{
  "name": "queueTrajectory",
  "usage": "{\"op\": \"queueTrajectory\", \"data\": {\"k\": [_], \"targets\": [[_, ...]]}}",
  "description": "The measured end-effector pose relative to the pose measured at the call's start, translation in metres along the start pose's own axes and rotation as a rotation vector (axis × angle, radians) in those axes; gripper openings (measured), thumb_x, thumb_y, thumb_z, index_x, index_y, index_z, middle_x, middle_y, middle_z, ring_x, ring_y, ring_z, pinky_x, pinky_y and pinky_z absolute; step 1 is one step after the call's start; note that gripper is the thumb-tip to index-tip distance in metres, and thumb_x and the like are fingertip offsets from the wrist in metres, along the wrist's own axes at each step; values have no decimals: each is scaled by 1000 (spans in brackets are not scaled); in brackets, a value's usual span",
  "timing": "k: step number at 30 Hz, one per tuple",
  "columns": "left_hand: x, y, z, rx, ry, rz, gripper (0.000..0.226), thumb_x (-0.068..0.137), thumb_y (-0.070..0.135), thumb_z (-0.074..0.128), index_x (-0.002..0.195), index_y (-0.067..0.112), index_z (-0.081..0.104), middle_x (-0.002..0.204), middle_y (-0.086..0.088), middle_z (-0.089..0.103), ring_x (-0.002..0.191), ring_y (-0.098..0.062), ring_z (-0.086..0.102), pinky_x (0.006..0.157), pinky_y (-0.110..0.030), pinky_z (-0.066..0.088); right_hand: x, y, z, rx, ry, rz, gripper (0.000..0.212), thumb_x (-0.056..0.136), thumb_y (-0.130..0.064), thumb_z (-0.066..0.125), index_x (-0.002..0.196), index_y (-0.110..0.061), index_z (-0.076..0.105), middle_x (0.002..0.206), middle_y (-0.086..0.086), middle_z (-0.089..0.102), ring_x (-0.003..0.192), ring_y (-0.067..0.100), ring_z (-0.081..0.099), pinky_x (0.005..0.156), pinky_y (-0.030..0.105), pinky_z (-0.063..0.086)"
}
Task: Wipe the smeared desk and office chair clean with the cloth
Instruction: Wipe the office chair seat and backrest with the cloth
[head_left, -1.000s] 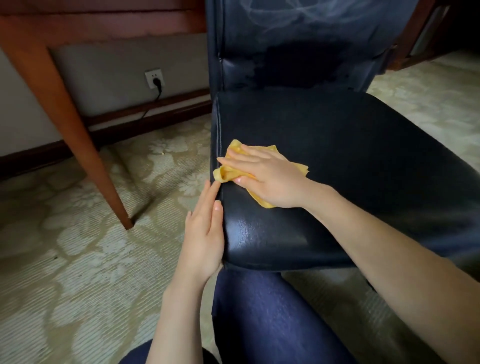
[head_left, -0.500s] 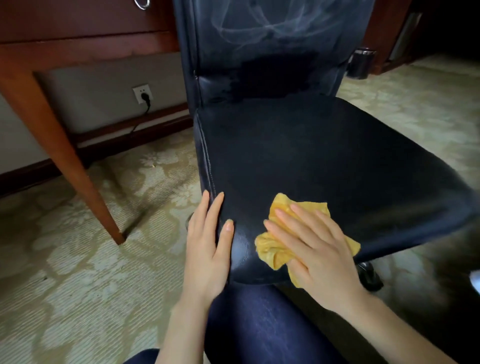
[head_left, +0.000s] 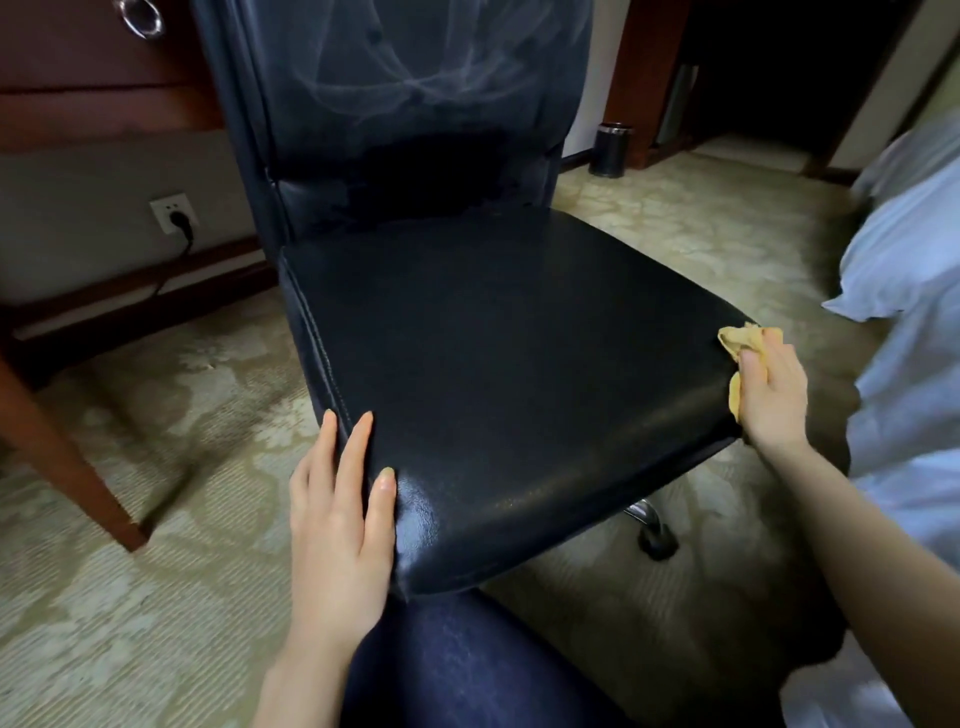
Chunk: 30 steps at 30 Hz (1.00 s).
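The yellow cloth (head_left: 740, 340) is bunched up at the right edge of the seat (head_left: 509, 353) of the office chair (head_left: 441, 270), close to the far right corner. It's squished between the black leather and the right hand (head_left: 774, 395). That hand is wrapped round it with the thumb pressed on the fabric. A bit of cloth pokes out above the fingers and another bit hangs below the palm.

The left hand (head_left: 337, 519) is way over at the near left corner of the seat. It lies flat with the fingers straight and slightly spread, thumb on the top surface, holding nothing. So the 2 hands are well apart, 1 on each side of the seat.

The seat top looks dark and shiny. The backrest (head_left: 415, 88) is another story: the upper part has pale swirly smears all over it, while the part just above the seat is darker.

Under the near edge of the seat is the person's leg (head_left: 467, 670) in dark blue fabric. 1 caster (head_left: 658, 543) peeks out below the right side, on a pale patterned carpet (head_left: 156, 545).

Off to the left is the reddish wooden desk (head_left: 78, 67), with a metal ring pull (head_left: 139, 18) on a drawer front and 1 slanted desk leg (head_left: 57, 452) down on the carpet. Behind that is a white wall socket (head_left: 174, 213) with a black plug in it. Far back, right of the chair, stands a small dark bin (head_left: 609, 150), and white bedding (head_left: 914, 249) fills the right edge of the view.
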<state>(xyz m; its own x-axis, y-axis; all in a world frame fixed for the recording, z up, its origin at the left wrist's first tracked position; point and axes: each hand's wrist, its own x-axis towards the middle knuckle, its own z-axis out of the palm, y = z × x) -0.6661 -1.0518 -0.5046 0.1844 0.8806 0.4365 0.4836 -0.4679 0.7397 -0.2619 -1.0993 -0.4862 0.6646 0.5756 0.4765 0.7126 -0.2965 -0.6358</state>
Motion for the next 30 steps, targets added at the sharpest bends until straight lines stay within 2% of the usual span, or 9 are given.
{"op": "queueTrajectory", "data": {"k": [4,6,8,13,17,21,24,28,30], "targets": [[-2,4,4,19,-3,-12,56,89,54,23,142,37,31,155,9,19,139,-10,13,110,-22,8,42,10,0,63,17,349,51,91,-38,32,122,-6,55,126,19,54,117,37,47,99,40,33],[-5,6,7,5,-2,-20,57,89,53,22,142,36,31,154,10,17,137,-5,11,108,-16,5,52,14,4,60,25,461,47,96,-36,33,131,-11,52,132,17,52,122,37,45,103,39,32],[-7,9,9,-14,9,-6,54,90,52,21,142,38,29,151,16,15,134,5,7,106,-9,2,53,13,6,-2,16,458,43,100,-30,32,135,-11,48,136,19,48,125,38,42,105,40,30],[-6,10,11,-61,38,-19,48,92,48,19,139,43,27,150,20,13,132,14,1,104,-2,-1,9,-3,4,38,61,244,39,97,-21,32,126,-3,51,128,21,50,122,37,42,104,40,28],[-6,8,12,-100,53,-24,47,93,46,20,139,42,29,152,18,13,135,10,3,105,-2,0,-55,-30,14,228,133,101,46,91,-20,30,133,-15,51,136,2,46,129,20,37,112,36,22],[-7,8,12,-132,31,-40,47,92,47,19,138,44,27,153,20,11,137,11,1,104,-1,-1,-125,-58,34,322,113,95,40,101,-23,31,140,-33,36,146,-21,22,142,3,13,118,31,7],[-7,7,12,-136,35,-25,46,94,46,18,138,44,27,154,16,12,138,9,3,106,-3,0,-167,-81,45,351,100,-21,43,98,-24,31,140,-25,37,152,-15,21,145,11,10,119,26,4],[-7,4,12,-130,50,-22,46,96,44,17,140,40,29,156,11,16,140,3,6,109,-7,1,-203,-104,57,233,-23,-296,58,85,-17,32,141,-31,40,150,-16,31,144,21,17,117,48,9],[-6,3,11,-127,60,-18,46,97,43,16,140,38,30,156,10,17,141,-1,8,110,-9,2,-212,-117,60,164,-60,-456,60,81,-14,35,135,-37,42,147,-19,35,143,18,22,117,47,8]]}}
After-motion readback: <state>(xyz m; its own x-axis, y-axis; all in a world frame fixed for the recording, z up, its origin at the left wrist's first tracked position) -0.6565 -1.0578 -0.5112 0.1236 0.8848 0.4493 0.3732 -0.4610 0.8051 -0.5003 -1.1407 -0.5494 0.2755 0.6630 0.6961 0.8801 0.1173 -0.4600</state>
